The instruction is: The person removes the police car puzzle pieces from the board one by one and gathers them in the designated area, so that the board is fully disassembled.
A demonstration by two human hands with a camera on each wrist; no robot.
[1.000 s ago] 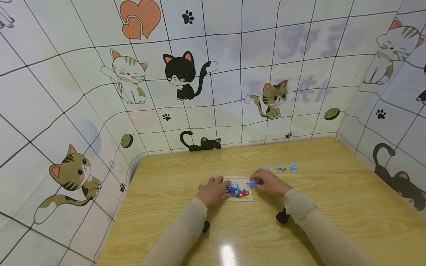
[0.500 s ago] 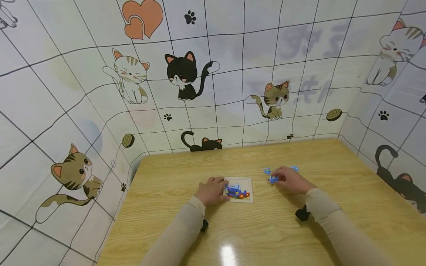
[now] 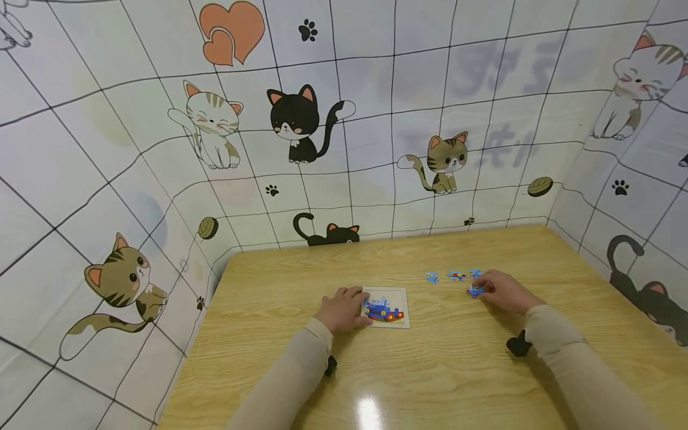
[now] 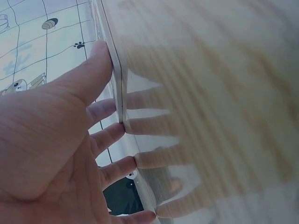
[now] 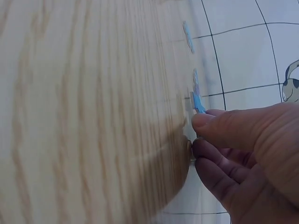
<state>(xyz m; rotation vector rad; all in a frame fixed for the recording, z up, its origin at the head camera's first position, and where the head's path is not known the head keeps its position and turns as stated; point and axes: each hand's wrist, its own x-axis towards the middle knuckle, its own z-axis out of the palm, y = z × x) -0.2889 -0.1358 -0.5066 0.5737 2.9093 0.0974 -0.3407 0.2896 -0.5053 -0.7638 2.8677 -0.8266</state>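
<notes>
A small jigsaw puzzle board (image 3: 396, 292) lies on the table, its lower part filled with a blue vehicle picture with red wheels. My left hand (image 3: 340, 310) rests at the board's left side. The left wrist view shows that hand's thumb along the board edge (image 4: 117, 70) and its fingers spread, fingertips down by the tabletop. Further right, my right hand (image 3: 504, 291) pinches a blue puzzle piece (image 3: 474, 291) between thumb and fingers, close over the table. The right wrist view has this piece (image 5: 197, 101) poking out past the thumb.
Behind the held piece, loose puzzle pieces lie in a row: a blue one (image 3: 432, 277), one with red and yellow (image 3: 456, 275), another blue one (image 3: 475, 273). The wooden table (image 3: 430, 370) meets cat-printed wall sheets (image 3: 371, 197) at the back and sides.
My right hand has moved away from the board to the right, carrying the blue puzzle piece past the loose pieces. My left hand has stayed at the board's left side.
</notes>
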